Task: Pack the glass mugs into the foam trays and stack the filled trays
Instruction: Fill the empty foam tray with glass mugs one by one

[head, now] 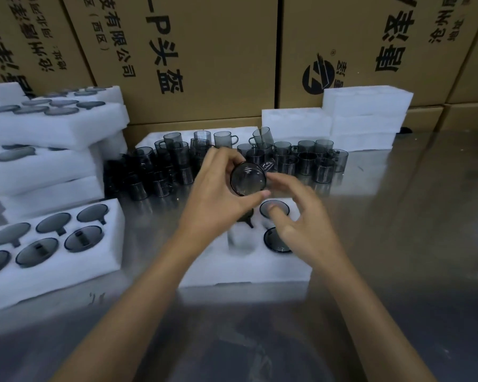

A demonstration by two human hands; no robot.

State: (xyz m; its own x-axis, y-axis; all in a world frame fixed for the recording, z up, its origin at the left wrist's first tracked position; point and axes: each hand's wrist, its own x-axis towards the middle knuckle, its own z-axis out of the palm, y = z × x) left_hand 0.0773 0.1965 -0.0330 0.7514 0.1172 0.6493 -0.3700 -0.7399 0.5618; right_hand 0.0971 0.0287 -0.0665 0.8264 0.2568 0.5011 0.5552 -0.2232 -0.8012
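My left hand (pixel 218 194) grips a smoky grey glass mug (pixel 248 179) by its side, its round base turned toward me, above a white foam tray (pixel 246 268) on the steel table. My right hand (pixel 301 224) hovers just right of the mug with fingers relaxed and slightly blurred, over the tray's right pockets. Two mugs (pixel 274 209) sit upside down in pockets on that side, and one more shows under my left hand. A crowd of loose grey mugs (pixel 304 158) stands behind the tray.
A filled foam tray (pixel 66 260) lies at the left, with stacked filled trays (pixel 53 133) behind it. Empty foam trays (pixel 367 117) are piled at the back right. Cardboard boxes (pixel 204 51) wall off the back. Bare steel table (pixel 411 230) lies to the right.
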